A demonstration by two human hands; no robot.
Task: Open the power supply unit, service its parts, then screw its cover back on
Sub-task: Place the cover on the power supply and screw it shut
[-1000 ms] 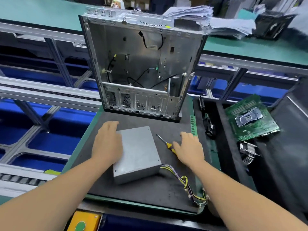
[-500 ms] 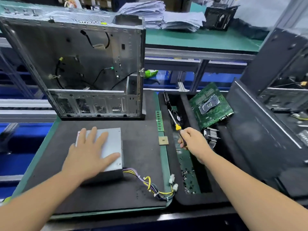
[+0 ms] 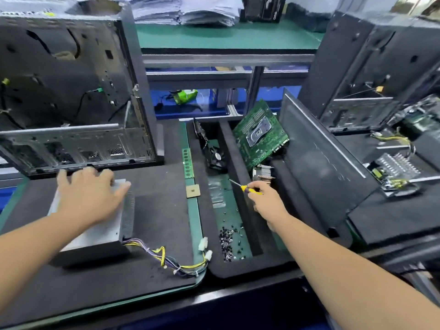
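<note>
Tabletop: a black foam mat [image 3: 162, 210] with green edging lay over it.
Far bench: green-topped [image 3: 226, 36], carrying stacked papers [image 3: 185, 9].
Frame: grey metal rails [image 3: 226, 59] ran beneath it.

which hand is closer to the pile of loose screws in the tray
Right. The right hand, holding the screwdriver, hovers just above-right of the screws; the left hand rests on the power supply, farther left.
</note>
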